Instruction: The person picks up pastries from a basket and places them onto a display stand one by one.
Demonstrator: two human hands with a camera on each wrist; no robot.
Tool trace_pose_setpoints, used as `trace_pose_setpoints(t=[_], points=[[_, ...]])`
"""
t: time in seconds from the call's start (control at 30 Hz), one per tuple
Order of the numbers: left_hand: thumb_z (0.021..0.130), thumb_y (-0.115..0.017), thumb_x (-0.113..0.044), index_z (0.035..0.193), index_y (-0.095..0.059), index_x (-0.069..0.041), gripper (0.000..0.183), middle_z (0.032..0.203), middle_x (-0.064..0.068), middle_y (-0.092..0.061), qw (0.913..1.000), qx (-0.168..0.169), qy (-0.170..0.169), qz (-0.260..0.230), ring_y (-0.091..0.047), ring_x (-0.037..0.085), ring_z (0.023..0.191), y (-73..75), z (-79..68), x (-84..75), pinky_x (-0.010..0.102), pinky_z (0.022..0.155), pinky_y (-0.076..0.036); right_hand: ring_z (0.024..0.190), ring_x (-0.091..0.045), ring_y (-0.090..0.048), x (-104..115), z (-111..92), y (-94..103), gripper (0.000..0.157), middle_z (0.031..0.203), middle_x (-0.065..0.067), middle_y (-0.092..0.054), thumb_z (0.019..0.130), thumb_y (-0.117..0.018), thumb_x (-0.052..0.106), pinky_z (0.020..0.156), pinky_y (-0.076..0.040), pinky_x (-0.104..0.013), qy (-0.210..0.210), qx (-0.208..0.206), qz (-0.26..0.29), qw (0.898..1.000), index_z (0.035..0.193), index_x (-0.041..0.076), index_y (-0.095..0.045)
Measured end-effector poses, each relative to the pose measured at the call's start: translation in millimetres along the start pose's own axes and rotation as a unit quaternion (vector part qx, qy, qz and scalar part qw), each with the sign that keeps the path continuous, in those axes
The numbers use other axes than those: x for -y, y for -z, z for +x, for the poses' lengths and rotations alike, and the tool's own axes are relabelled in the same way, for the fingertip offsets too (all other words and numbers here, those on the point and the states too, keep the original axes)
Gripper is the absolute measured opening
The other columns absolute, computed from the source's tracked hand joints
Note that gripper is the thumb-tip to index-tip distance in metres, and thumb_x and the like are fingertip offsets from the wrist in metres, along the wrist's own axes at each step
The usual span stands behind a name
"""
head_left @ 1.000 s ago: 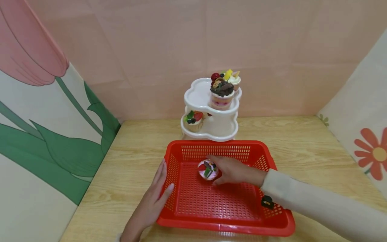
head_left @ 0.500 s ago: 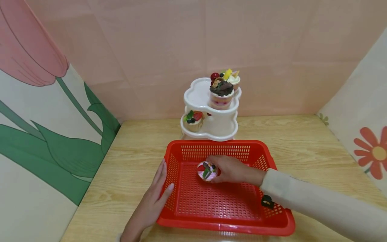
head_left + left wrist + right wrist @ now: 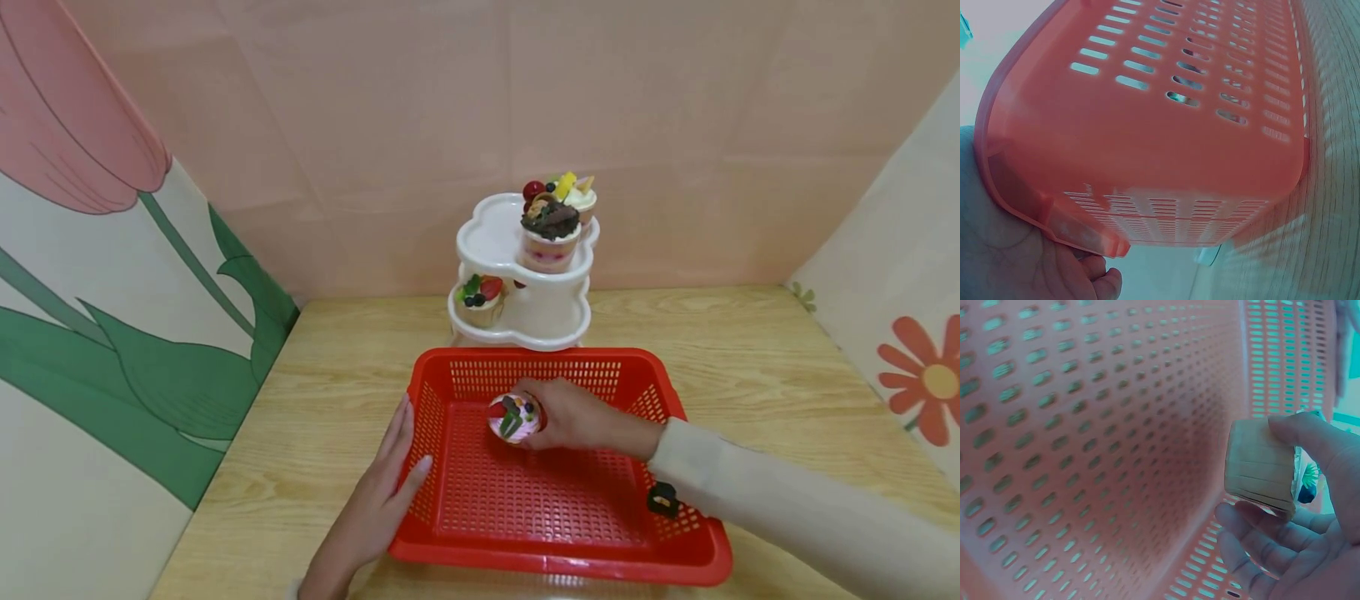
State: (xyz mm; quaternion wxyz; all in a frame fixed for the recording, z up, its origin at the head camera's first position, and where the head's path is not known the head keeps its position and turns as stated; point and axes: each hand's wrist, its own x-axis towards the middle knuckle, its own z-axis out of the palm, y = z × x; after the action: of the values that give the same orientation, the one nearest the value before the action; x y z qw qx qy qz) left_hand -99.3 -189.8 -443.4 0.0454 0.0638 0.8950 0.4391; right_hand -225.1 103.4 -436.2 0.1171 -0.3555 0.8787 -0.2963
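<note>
A small cupcake (image 3: 513, 418) with pink cream, a strawberry piece and green leaves on top is in my right hand (image 3: 570, 415), over the floor of the red basket (image 3: 555, 571). In the right wrist view, my thumb and fingers grip the cupcake's pale wrapper (image 3: 1257, 465), which is tilted and apart from the perforated floor. My left hand (image 3: 378, 487) rests on the basket's left rim, fingers straight along the outside and thumb over the edge. In the left wrist view, the palm (image 3: 1016, 259) lies against the rim.
Behind the basket stands a white two-tier stand (image 3: 540, 329). A chocolate-topped dessert cup (image 3: 551, 242) and a fruit-topped one (image 3: 581, 200) are on its upper tier; a berry cupcake (image 3: 480, 302) sits on the lower. A small black item (image 3: 663, 500) shows at the basket's right wall.
My right fingers have closed round the cupcake, and it has come up slightly from the basket floor. The left hand has stayed in place.
</note>
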Motion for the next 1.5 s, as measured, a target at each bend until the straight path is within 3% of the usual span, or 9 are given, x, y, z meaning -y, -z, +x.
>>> trace_pose_setpoints(t=[0.5,0.9,1.27,1.5], points=[[0.105,-0.041,-0.057,0.164,-0.006,-0.031,0.074,0.168,-0.021,0.003,0.9996,-0.011,-0.027,0.006,-0.008,0.014,0.154,-0.4,-1.5,0.9,0.056,0.116,-0.026,0.089,-0.014,-0.061,3.2,-1.2,26.4,0.061,0.107,0.004,-0.067,0.075,-0.092,0.024,0.079,-0.055,-0.031,0.001,-0.067,0.047,0.997,0.126,0.013,-0.06],[0.105,-0.04,-0.058,0.164,-0.005,-0.032,0.073,0.167,-0.023,0.004,0.9995,-0.016,-0.022,0.016,-0.006,0.013,0.154,-2.1,-0.9,1.2,0.054,0.118,-0.023,0.089,-0.018,-0.061,11.4,-6.0,52.5,0.06,0.106,0.001,-0.067,0.075,-0.092,0.023,0.077,-0.056,-0.032,0.003,-0.09,0.069,0.994,0.125,0.012,-0.061],[0.105,-0.04,-0.059,0.164,-0.004,-0.032,0.073,0.167,-0.024,0.005,0.9994,-0.016,-0.022,0.02,-0.005,0.011,0.154,-1.8,-2.4,1.1,0.053,0.119,-0.021,0.096,-0.025,-0.064,15.8,-10.8,75.8,0.062,0.106,-0.006,-0.069,0.075,-0.092,0.028,0.08,-0.057,-0.043,-0.018,-0.136,0.038,0.99,0.125,0.008,-0.062],[0.105,-0.04,-0.057,0.164,-0.004,-0.031,0.073,0.167,-0.023,0.005,0.9994,-0.016,-0.026,0.016,-0.004,0.012,0.154,-1.4,-3.2,1.2,0.055,0.119,-0.021,0.097,-0.028,-0.064,11.9,-12.1,86.1,0.066,0.11,-0.011,-0.068,0.077,-0.091,0.027,0.076,-0.058,-0.037,-0.042,-0.132,0.038,0.99,0.13,0.005,-0.059]])
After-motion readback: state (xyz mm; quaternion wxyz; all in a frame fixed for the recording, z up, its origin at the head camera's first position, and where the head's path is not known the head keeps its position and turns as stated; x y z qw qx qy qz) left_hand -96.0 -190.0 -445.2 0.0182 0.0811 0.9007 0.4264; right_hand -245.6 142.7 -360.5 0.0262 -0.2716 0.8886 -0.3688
